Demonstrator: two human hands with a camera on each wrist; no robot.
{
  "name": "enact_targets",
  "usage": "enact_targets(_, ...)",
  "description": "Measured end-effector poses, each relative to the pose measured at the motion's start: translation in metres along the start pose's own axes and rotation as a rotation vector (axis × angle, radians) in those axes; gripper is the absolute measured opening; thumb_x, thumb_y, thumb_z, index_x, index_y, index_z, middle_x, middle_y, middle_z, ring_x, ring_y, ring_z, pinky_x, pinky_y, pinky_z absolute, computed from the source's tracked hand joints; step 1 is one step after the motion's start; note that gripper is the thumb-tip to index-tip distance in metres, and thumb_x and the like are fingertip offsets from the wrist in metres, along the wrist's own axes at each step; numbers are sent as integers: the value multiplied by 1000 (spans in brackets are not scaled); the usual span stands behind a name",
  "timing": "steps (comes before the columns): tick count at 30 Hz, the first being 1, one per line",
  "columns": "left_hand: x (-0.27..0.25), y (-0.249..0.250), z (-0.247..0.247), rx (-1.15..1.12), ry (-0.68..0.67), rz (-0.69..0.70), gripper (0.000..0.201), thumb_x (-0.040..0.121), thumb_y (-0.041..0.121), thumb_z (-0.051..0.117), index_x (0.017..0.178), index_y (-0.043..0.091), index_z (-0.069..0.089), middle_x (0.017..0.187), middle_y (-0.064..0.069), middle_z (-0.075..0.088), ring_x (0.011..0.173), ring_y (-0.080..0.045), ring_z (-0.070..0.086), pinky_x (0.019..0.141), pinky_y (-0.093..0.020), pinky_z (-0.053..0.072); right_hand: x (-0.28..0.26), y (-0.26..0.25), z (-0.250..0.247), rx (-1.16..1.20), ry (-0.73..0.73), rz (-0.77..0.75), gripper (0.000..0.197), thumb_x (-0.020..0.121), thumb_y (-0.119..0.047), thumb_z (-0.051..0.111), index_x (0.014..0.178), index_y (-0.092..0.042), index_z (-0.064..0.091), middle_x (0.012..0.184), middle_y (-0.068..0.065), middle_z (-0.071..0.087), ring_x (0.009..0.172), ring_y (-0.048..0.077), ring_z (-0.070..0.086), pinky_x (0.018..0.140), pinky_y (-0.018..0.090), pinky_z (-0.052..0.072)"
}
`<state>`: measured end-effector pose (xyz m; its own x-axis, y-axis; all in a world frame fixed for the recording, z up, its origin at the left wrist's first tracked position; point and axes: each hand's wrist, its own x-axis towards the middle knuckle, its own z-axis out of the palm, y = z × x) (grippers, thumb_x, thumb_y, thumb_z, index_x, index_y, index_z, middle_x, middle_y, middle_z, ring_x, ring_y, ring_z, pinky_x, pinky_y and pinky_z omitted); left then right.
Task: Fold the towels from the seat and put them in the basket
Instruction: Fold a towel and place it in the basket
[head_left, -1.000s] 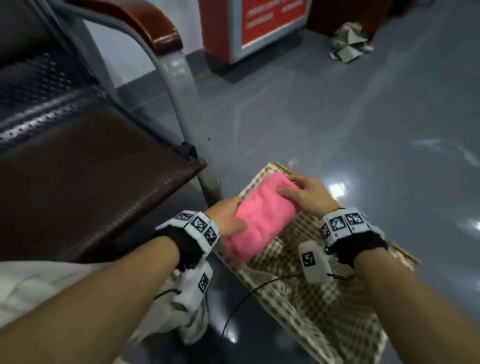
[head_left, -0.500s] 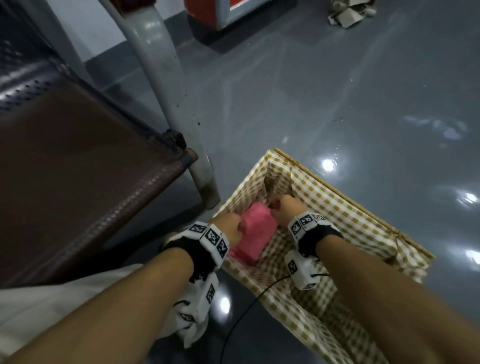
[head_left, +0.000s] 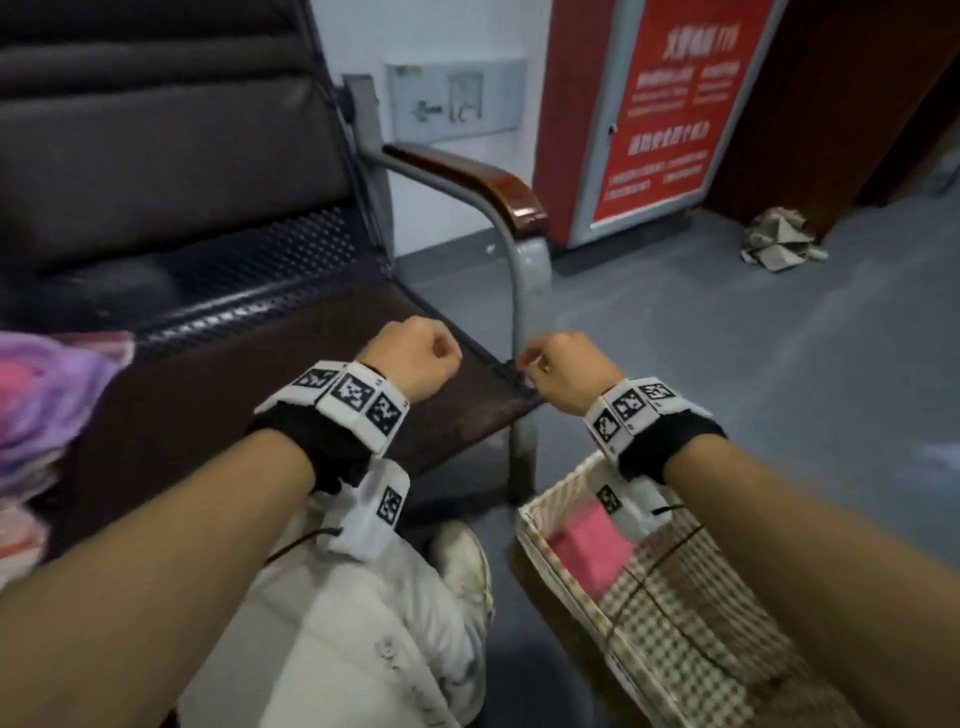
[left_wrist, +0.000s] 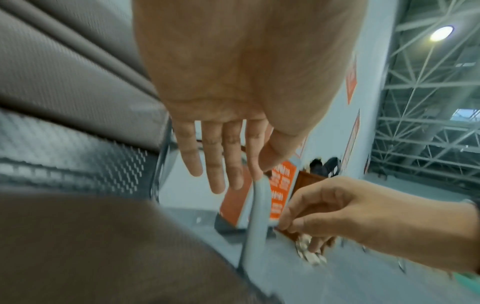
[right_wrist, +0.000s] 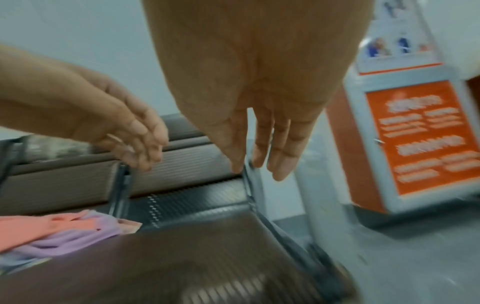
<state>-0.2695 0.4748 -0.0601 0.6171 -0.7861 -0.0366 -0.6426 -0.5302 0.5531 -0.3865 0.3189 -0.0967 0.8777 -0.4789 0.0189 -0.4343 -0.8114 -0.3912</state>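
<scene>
A folded pink towel lies in the checked-lined basket on the floor at lower right. A purple and pink heap of towels lies at the left end of the brown seat. My left hand hovers above the seat's right part, empty, with its fingers straight in the left wrist view. My right hand hangs by the seat's right front corner, above the basket, also empty, fingers loose and extended.
The seat's grey metal arm frame with a wooden armrest stands between the seat and the basket. A red sign box and crumpled paper are on the floor behind. My shoe is left of the basket.
Both hands have let go of the pink towel, now lying in the basket, and have risen to seat height. The head view has swung up toward the seat.
</scene>
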Motion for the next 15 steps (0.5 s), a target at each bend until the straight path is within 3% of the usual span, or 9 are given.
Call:
enact_targets(3,-22,-21,-62,21,125,11,13,86,23,56,92,27,67,100,0,69,97,-19,62,88,-33,49,23,-75,-22,-76,8,-198,24,87,-11,53,103,-12,70,113,15,60,107,31,56,93,31,43)
enact_targets(7,-59,-79,-136,82,240,-71,12,87,25,57,94,26,66,98,2,68,96,-17,61,81,-28,46,55,-176,-35,-145,-1,-396,21,86,-13,55,99,-16,71,106,9,66,101,26,61,85,26,43)
enact_targets(12,-117,-180,-198,110,398,-235,12,83,18,61,92,21,68,93,0,70,92,-18,63,81,-26,46,91,-295,-13,-160,-129,-602,21,90,-16,54,105,-17,68,107,2,67,98,18,61,78,21,40)
enact_targets(15,-151,-247,-212,152,420,-338,17,81,11,59,93,16,70,93,-3,70,90,-22,63,76,-21,40,106,-356,17,-172,-211,-695,21,91,-16,54,105,-17,69,106,1,68,95,15,60,75,20,38)
